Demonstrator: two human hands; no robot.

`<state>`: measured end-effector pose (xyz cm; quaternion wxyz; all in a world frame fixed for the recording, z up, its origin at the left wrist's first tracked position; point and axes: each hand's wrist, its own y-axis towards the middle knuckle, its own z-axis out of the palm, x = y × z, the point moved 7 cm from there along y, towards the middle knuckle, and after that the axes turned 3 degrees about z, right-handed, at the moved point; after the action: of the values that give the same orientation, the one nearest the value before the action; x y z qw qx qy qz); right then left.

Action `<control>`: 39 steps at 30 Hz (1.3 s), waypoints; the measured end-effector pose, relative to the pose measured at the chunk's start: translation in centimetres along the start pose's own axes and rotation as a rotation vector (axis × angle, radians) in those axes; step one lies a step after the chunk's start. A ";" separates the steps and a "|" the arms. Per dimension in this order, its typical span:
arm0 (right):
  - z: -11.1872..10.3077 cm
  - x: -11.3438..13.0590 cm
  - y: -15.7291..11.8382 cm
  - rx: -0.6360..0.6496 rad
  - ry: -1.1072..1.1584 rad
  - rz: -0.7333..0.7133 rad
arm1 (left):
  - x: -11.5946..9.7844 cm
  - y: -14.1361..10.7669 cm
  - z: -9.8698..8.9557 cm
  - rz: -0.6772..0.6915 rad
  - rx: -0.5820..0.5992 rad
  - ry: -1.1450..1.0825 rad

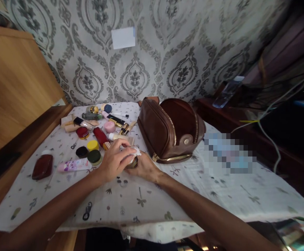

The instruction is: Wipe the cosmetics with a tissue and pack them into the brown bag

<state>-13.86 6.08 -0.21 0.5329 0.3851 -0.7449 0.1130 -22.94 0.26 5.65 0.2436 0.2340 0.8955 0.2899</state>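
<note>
In front of the bag, my left hand (115, 159) is closed on a crumpled white tissue (136, 152), pressing it against a small dark container (132, 164). My right hand (148, 168) wraps round that container from the other side; most of it is hidden by my fingers. Close to my left hand stand a dark green-lidded jar (94, 157), a yellow-lidded jar (92, 145) and a red bottle (101, 138). The brown leather toiletry bag (154, 130) sits just beyond my right hand, its zipped top gaping.
Several cosmetics spread over the left of the patterned cloth (141, 202), among them a pink jar (109, 126), a purple-and-white tube (73, 165) and a dark red bottle (42, 166). A wooden cabinet (21, 66) borders the left. Cables and a clear bottle (227, 92) lie at right.
</note>
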 end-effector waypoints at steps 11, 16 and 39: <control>-0.7 -0.6 -0.2 -0.059 -0.061 0.145 | 4.7 -1.5 1.3 -0.419 0.008 -0.080; -1.3 -1.1 -0.3 -0.161 -0.109 0.178 | 3.9 -2.2 1.2 -0.362 -0.011 -0.044; 0.1 1.0 -0.6 -0.156 -0.318 -0.200 | -1.3 -1.3 -0.3 0.077 -0.118 0.377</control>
<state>-13.65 5.18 0.52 0.4452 0.4276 -0.7844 -0.0610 -22.47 -1.57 5.47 0.0740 0.1948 0.8971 0.3896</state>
